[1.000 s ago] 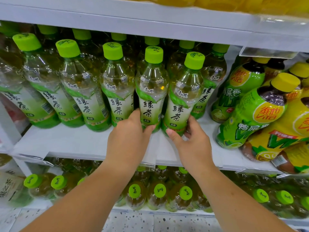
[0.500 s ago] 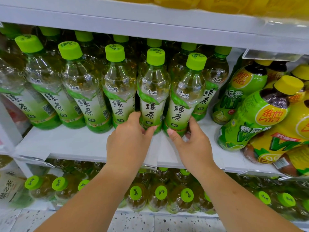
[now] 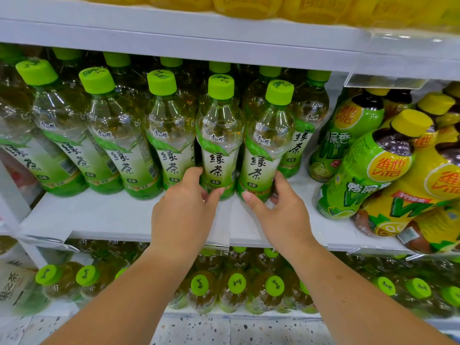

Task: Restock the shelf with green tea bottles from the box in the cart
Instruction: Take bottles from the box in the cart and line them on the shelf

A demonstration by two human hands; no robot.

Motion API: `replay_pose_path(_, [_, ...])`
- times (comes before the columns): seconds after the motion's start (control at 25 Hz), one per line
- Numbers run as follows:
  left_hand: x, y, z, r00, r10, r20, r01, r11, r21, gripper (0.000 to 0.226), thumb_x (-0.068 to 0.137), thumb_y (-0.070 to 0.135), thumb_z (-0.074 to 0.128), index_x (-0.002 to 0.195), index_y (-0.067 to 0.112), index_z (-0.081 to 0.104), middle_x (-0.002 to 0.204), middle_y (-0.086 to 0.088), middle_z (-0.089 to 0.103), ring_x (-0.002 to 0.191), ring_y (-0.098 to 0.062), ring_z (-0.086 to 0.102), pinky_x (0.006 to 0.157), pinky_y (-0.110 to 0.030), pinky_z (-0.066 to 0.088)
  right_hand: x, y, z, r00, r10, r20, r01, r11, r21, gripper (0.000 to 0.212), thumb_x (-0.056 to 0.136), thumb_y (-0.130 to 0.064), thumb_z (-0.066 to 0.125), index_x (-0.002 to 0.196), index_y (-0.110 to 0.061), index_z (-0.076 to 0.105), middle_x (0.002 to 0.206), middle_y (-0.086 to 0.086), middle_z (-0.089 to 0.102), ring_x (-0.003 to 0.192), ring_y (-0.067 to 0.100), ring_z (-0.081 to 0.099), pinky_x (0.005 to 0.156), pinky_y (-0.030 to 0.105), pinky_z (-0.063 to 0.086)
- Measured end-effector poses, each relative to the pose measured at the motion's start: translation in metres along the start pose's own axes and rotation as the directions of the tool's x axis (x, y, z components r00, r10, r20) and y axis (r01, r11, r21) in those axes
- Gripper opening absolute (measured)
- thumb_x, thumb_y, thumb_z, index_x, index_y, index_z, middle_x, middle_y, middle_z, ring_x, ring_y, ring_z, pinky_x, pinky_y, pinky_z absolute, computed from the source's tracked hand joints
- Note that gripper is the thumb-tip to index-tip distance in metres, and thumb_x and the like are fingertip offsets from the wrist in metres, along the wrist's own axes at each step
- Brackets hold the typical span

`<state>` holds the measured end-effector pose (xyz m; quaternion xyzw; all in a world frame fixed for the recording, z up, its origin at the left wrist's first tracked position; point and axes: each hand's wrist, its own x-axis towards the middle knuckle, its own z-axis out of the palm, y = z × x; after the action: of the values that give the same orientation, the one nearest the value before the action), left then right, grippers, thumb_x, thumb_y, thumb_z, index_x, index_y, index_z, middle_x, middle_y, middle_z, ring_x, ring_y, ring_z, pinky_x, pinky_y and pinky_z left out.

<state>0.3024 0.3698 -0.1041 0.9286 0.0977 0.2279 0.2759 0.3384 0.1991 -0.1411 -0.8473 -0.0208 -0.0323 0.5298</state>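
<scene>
Bottles nudged back — left hand (image 3: 185, 210), right hand (image 3: 278, 210) gripping bases (upright).

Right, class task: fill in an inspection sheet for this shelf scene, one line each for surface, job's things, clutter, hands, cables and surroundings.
Surface: white shelf, bare strip along its front.
Job's things: green tea bottles upright in rows, labels forward; box and cart not in view.
Clutter: yellow-capped bottles leaning at the right.
Hands: left hand grips the base of one front bottle; right hand grips its neighbour.
Cables: nothing seen.
Surroundings: more green-capped bottles on the shelf below, speckled floor.
</scene>
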Motion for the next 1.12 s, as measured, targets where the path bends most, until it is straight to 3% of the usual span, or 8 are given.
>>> replay_pose_path(0.2, [-0.007, 0.002, -0.011, 0.97, -0.17, 0.173, 0.194, 0.972, -0.132, 0.05, 0.092, 0.046, 0.063, 0.134, 0.02, 0.052, 0.105, 0.007, 0.069, 0.098, -0.02, 0.065, 0.083, -0.041, 0.054, -0.002, -0.005, -0.006, 0.995, 0.043, 0.092, -0.05, 0.996, 0.077, 0.054, 0.088, -0.048, 0.066, 0.138, -0.043, 0.046, 0.123, -0.033, 0.059, 0.116, -0.011, 0.053, 0.105, 0.028, 0.044])
replay_pose_path(0.32, [-0.009, 0.008, -0.024, 0.903, -0.264, 0.339, 0.344, 0.917, -0.202, 0.056, 0.094, 0.047, 0.059, 0.141, 0.019, 0.047, 0.125, 0.002, 0.063, 0.111, -0.021, 0.06, 0.092, -0.038, 0.05, -0.014, -0.019, -0.013, 0.985, 0.086, 0.151, -0.106, 0.986, 0.13, 0.05, 0.093, -0.046, 0.059, 0.141, -0.041, 0.046, 0.134, -0.029, 0.055, 0.128, -0.005, 0.047, 0.111, 0.033, 0.037])
replay_pose_path(0.52, [-0.025, 0.021, -0.053, 0.753, -0.276, 0.597, 0.488, 0.844, -0.224, 0.061, 0.095, 0.055, 0.052, 0.145, 0.022, 0.045, 0.145, 0.0, 0.051, 0.126, -0.021, 0.052, 0.095, -0.031, 0.04, -0.06, -0.043, -0.032, 0.937, 0.335, 0.102, -0.342, 0.938, 0.063, 0.049, 0.097, -0.051, 0.051, 0.143, -0.034, 0.045, 0.143, -0.009, 0.05, 0.126, 0.011, 0.05, 0.094, 0.026, 0.045])
replay_pose_path(0.6, [-0.035, 0.022, -0.07, 0.71, -0.242, 0.661, 0.487, 0.847, -0.212, 0.059, 0.095, 0.058, 0.048, 0.143, 0.024, 0.047, 0.144, 0.004, 0.051, 0.125, -0.019, 0.051, 0.093, -0.032, 0.04, -0.086, -0.055, -0.039, 0.918, 0.383, 0.102, -0.39, 0.918, 0.066, 0.046, 0.098, -0.048, 0.051, 0.141, -0.032, 0.047, 0.133, -0.008, 0.055, 0.106, 0.002, 0.056, 0.075, 0.014, 0.041])
replay_pose_path(0.68, [-0.048, 0.024, -0.095, 0.674, -0.208, 0.709, 0.48, 0.853, -0.205, 0.053, 0.095, 0.061, 0.046, 0.136, 0.028, 0.052, 0.136, 0.01, 0.054, 0.114, -0.012, 0.054, 0.088, -0.031, 0.041, -0.117, -0.073, -0.049, 0.91, 0.407, 0.082, -0.413, 0.908, 0.075, 0.042, 0.098, -0.048, 0.051, 0.137, -0.033, 0.05, 0.122, -0.014, 0.056, 0.092, -0.011, 0.05, 0.072, 0.012, 0.037])
replay_pose_path(0.88, [-0.091, 0.041, -0.174, 0.592, -0.156, 0.791, 0.533, 0.811, -0.239, 0.025, 0.095, 0.06, 0.048, 0.109, 0.042, 0.057, 0.103, 0.029, 0.054, 0.09, 0.011, 0.048, 0.07, -0.023, 0.041, -0.203, -0.128, -0.078, 0.865, 0.5, 0.036, -0.498, 0.849, 0.174, 0.043, 0.095, -0.054, 0.053, 0.134, -0.038, 0.05, 0.118, -0.024, 0.053, 0.099, -0.008, 0.052, 0.093, 0.03, 0.043])
replay_pose_path(1.0, [-0.117, 0.065, -0.224, 0.544, -0.068, 0.837, 0.477, 0.845, -0.242, 0.034, 0.097, 0.057, 0.048, 0.12, 0.034, 0.06, 0.106, 0.025, 0.056, 0.093, 0.014, 0.047, 0.079, -0.026, 0.039, -0.263, -0.16, -0.102, 0.835, 0.548, -0.048, -0.524, 0.82, 0.23, 0.046, 0.095, -0.054, 0.053, 0.137, -0.035, 0.052, 0.128, -0.019, 0.052, 0.108, -0.003, 0.052, 0.087, 0.022, 0.04])
replay_pose_path(1.12, [-0.14, 0.096, -0.261, 0.495, 0.008, 0.869, 0.443, 0.858, -0.26, 0.038, 0.097, 0.056, 0.048, 0.125, 0.032, 0.057, 0.111, 0.022, 0.056, 0.095, 0.009, 0.05, 0.082, -0.026, 0.038, -0.323, -0.19, -0.126, 0.788, 0.601, -0.133, -0.558, 0.789, 0.255, 0.041, 0.098, -0.047, 0.053, 0.13, -0.024, 0.06, 0.117, -0.016, 0.06, 0.103, 0.0, 0.056, 0.078, 0.007, 0.038])
